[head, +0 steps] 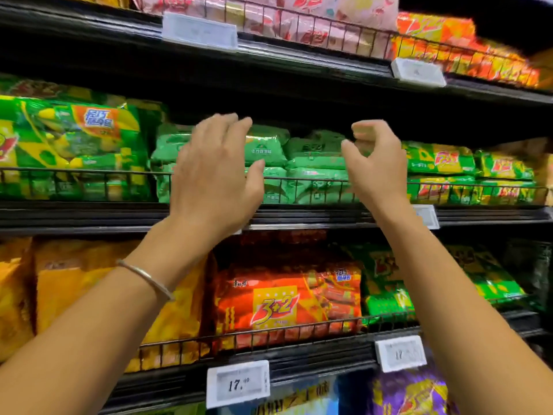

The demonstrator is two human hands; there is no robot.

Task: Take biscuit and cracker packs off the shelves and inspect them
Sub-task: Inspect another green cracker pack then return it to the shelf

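**A:** Setting?
**B:** Head view. Black store shelves point(89, 214), four tiers in sight. Each has a wire rail point(299, 181) along the front and white price tags.

**A:** Stock, top down?
**B:** Top tier: pink packs point(269, 13), with orange packs point(449, 40) to their right. Second tier: big green bag point(68, 145) at left, a stack of pale green packs point(314, 163) in the middle, green-and-yellow packs point(440, 163) at right. Third tier: yellow bags point(74, 283) at left, red pack point(284, 301) marked "3+2" in the middle, green bags point(389, 298) just beside it at right. Bottom tier: purple pack point(410, 393), partly cut off. The tag point(238, 384) below the red pack reads 17.

**A:** Hands?
**B:** Both are raised to the second tier, in front of the pale green packs. Left hand point(215, 175): fingers spread and slightly bent, holding nothing, with a thin bracelet point(146, 278) on the wrist. Right hand point(374, 163): fingers half curled, thumb apart from them, nothing between. Whether any fingertip touches a pack cannot be told.

**A:** Task items?
**B:** All packs sit on the shelves, behind the rails.
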